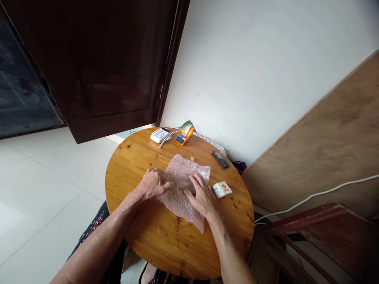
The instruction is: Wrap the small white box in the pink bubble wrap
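A sheet of clear bubble wrap (183,173) lies in the middle of a round wooden table (148,236). My left hand (152,184) rests on the sheet's left edge with its fingers curled, the fingertips pressing or pinching the wrap. My right hand (201,195) lies flat on the sheet's right half, fingers stretched out and pressing down. Whether anything sits under the wrap is hidden.
A small red-and-white box (222,189) lies just right of my right hand. At the table's far edge are a white adapter with a cord (160,135), an orange tape dispenser (185,135) and a dark blurred object (220,159). A wooden board (325,146) leans on the wall at right; a dark door (103,67) is behind.
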Available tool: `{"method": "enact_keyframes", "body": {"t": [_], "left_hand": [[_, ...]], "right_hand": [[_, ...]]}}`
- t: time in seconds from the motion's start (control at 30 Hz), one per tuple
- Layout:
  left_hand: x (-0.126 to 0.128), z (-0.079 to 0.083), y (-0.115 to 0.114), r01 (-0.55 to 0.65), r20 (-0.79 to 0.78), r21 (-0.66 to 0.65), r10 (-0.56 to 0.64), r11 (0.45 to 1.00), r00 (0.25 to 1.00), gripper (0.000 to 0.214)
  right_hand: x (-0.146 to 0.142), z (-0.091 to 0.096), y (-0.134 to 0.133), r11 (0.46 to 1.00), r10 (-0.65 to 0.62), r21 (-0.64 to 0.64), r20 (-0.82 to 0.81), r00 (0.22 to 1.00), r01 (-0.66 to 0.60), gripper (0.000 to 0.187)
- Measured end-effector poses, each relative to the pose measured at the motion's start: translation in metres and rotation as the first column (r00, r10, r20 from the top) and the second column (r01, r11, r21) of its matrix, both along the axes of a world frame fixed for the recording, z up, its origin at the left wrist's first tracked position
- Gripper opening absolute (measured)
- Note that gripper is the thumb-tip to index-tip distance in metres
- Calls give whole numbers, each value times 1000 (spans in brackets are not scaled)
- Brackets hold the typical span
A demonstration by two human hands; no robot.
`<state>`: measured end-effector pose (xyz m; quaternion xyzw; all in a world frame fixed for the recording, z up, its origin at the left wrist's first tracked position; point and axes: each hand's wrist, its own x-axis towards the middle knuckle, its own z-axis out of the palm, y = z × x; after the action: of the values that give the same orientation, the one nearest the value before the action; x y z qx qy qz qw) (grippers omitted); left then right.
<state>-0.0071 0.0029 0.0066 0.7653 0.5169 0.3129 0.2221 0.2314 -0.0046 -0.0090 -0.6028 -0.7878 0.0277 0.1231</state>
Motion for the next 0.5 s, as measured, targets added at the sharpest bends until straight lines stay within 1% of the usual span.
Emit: {"method": "enact_keyframes", "body": {"t": [0.03, 0.07, 0.13, 0.2, 0.27, 0.33, 0.4, 0.5], "left_hand": [[1, 2, -2, -33, -57, 19, 34, 999, 998, 24], [3, 4, -4, -36, -117, 48, 41, 998, 992, 20], [11, 8, -9, 21, -204, 107, 1, 994, 979, 16], [22, 10, -14, 139, -261, 153, -95, 978, 961, 18], [35, 7, -15, 247, -323, 165, -184, 955, 928, 31], [43, -2, -11, 297, -380, 115, -234, 948, 895, 48], [44, -13, -6, 315, -421, 42, -269, 948, 866, 61], [33, -22, 2, 362, -431, 56, -304, 931, 849, 68]], "right_hand": [[-2, -1, -1, 1000, -13, 22, 2, 1000, 13, 56], [-4, -3, -2, 999, -18, 41, 5, 1000, 18, 55], [-4, -5, -4, 998, -6, 61, 4, 1000, 6, 56], [-3, -8, -4, 998, 18, 67, -10, 1000, -17, 59], [0, -9, -4, 997, 48, 65, -38, 998, -46, 62], [2, -10, -3, 997, 50, 59, -63, 997, -47, 63], [1, -9, -3, 998, 0, 59, -58, 998, 4, 61], [-2, -5, -6, 987, -136, 85, 28, 990, 133, 49]]}}
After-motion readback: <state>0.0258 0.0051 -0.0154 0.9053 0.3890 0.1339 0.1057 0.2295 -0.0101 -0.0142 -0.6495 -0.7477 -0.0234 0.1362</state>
